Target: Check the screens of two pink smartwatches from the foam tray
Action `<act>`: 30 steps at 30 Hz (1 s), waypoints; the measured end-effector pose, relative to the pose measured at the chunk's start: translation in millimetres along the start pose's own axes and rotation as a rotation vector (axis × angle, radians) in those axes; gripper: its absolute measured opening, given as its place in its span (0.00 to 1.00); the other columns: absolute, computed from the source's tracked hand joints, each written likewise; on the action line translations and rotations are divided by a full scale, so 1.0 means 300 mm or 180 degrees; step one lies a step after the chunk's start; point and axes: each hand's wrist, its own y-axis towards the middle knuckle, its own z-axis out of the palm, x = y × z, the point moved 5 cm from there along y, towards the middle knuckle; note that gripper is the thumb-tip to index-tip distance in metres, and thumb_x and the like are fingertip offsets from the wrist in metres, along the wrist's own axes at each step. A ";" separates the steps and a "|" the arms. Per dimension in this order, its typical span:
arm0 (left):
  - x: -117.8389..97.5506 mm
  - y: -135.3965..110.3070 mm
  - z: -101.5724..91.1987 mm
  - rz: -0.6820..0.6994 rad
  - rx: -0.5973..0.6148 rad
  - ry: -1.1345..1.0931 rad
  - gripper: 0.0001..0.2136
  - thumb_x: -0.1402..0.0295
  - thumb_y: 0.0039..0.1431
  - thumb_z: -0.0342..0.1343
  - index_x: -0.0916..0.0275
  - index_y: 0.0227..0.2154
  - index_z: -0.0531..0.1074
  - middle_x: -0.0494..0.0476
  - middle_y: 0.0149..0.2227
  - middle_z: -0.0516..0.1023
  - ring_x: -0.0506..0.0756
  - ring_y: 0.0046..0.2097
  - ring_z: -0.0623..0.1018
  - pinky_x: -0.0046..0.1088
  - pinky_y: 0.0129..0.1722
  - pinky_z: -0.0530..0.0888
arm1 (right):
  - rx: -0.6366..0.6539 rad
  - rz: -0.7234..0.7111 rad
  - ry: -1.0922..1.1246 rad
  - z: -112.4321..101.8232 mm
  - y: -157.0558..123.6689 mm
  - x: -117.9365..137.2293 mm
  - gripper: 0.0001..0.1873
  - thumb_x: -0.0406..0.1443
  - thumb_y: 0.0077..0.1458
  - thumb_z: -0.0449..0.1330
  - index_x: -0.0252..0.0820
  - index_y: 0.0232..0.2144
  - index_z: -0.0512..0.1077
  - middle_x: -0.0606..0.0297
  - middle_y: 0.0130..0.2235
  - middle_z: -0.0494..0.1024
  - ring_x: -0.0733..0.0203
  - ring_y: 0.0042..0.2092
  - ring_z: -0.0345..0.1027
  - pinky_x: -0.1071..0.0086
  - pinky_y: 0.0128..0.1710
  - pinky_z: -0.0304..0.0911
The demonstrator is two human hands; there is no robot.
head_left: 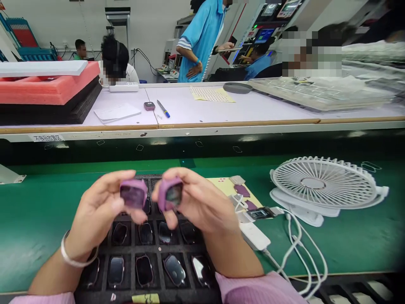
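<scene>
My left hand pinches a small purple square-cased device with a dark screen, held up over the tray. Beside it, my right hand grips a second purple device of the same kind, tilted toward the first; the two nearly touch. Below both hands lies a black compartment tray on the green bench, with several dark-screened units lying in its cells. A silver bangle circles my left wrist.
A white desk fan lies tilted at the right, with white cables and a white adapter near my right forearm. A yellow card with purple parts sits behind. Beyond: a white bench with foam trays, pen, several people.
</scene>
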 end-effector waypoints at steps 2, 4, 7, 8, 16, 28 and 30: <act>0.037 0.068 -0.036 0.0049 -0.0389 0.0171 0.14 0.69 0.59 0.62 0.56 0.49 0.77 0.55 0.42 0.82 0.54 0.31 0.84 0.31 0.34 0.83 | -0.0235 -0.0265 -0.0132 -0.047 0.079 -0.010 0.20 0.44 0.54 0.66 0.44 0.46 0.71 0.64 0.37 0.79 0.63 0.27 0.74 0.68 0.28 0.68; 0.079 0.119 -0.062 -0.0040 -0.0583 0.0233 0.17 0.67 0.58 0.63 0.59 0.51 0.75 0.56 0.42 0.82 0.54 0.31 0.84 0.32 0.34 0.83 | -0.0374 -0.0273 -0.0221 -0.090 0.137 -0.034 0.19 0.39 0.54 0.66 0.44 0.47 0.71 0.67 0.35 0.78 0.64 0.28 0.74 0.69 0.29 0.68; 0.124 0.163 -0.095 -0.0161 -0.0730 0.0224 0.21 0.66 0.56 0.63 0.62 0.53 0.73 0.55 0.40 0.81 0.53 0.30 0.83 0.32 0.33 0.82 | -0.0473 -0.0202 -0.0329 -0.134 0.182 -0.069 0.21 0.33 0.50 0.66 0.45 0.48 0.70 0.68 0.37 0.78 0.66 0.29 0.74 0.69 0.32 0.68; 0.134 0.172 -0.103 -0.0199 -0.0753 0.0228 0.21 0.65 0.55 0.63 0.62 0.53 0.73 0.54 0.39 0.81 0.53 0.29 0.83 0.31 0.32 0.82 | -0.0507 -0.0194 -0.0386 -0.144 0.188 -0.077 0.22 0.32 0.49 0.66 0.45 0.48 0.70 0.68 0.38 0.78 0.66 0.29 0.74 0.69 0.32 0.68; 0.176 0.197 -0.118 -0.0276 -0.0757 0.0809 0.19 0.62 0.52 0.66 0.64 0.45 0.73 0.51 0.31 0.78 0.48 0.22 0.78 0.24 0.22 0.76 | -0.0778 -0.0211 -0.0925 -0.184 0.213 -0.117 0.18 0.41 0.49 0.70 0.43 0.39 0.70 0.73 0.30 0.75 0.71 0.20 0.65 0.75 0.18 0.58; 0.344 0.250 -0.171 -0.0541 0.0360 0.2755 0.20 0.72 0.55 0.57 0.62 0.51 0.61 0.62 0.48 0.75 0.53 0.37 0.81 0.37 0.41 0.79 | -0.0565 0.0303 -0.0926 -0.335 0.152 -0.175 0.32 0.31 0.48 0.64 0.45 0.55 0.63 0.66 0.40 0.77 0.63 0.32 0.78 0.67 0.34 0.72; 0.381 0.261 -0.186 -0.0512 0.0486 0.3454 0.19 0.71 0.52 0.61 0.63 0.48 0.65 0.61 0.46 0.75 0.58 0.43 0.79 0.41 0.47 0.76 | -0.0404 0.0273 -0.1725 -0.368 0.141 -0.193 0.34 0.31 0.50 0.63 0.45 0.58 0.59 0.64 0.42 0.76 0.63 0.34 0.78 0.65 0.35 0.73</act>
